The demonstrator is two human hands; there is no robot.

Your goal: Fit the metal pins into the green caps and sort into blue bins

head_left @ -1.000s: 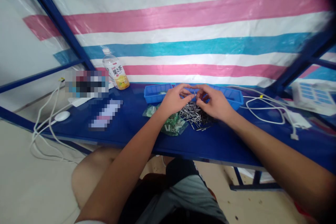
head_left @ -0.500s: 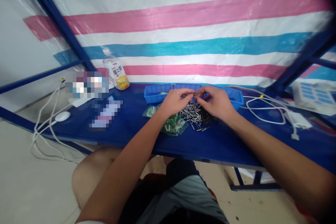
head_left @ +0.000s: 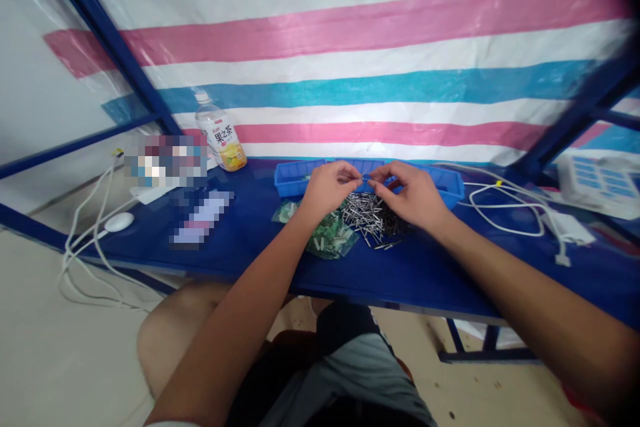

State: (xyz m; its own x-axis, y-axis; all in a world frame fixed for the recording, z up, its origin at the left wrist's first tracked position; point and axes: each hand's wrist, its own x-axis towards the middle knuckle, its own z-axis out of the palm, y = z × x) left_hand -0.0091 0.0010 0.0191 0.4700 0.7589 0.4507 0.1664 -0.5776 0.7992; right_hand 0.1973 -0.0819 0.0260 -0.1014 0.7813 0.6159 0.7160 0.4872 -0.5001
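My left hand (head_left: pixel 331 188) and my right hand (head_left: pixel 407 192) face each other above a pile of thin metal pins (head_left: pixel 373 220). Each hand has thumb and fingers pinched together at a tiny item between the fingertips, too small to make out. Below my left hand lies a green-tinted clear plastic bag (head_left: pixel 333 240) with small pieces in it, left of the pile. Behind the hands stand blue plastic bins in a row; the left bin (head_left: pixel 293 185) shows most, and the others are partly covered by my hands.
A drink bottle (head_left: pixel 223 137) stands at the back left of the blue table (head_left: pixel 400 287). White cables (head_left: pixel 505 210) with a white adapter (head_left: pixel 570 228) lie on the right. A white round device (head_left: pixel 119 221) sits at the left edge. Blue frame posts rise at both sides.
My left hand has shifted slightly left and up, so the fingertips of the two hands are a little farther apart. My right hand has barely moved.
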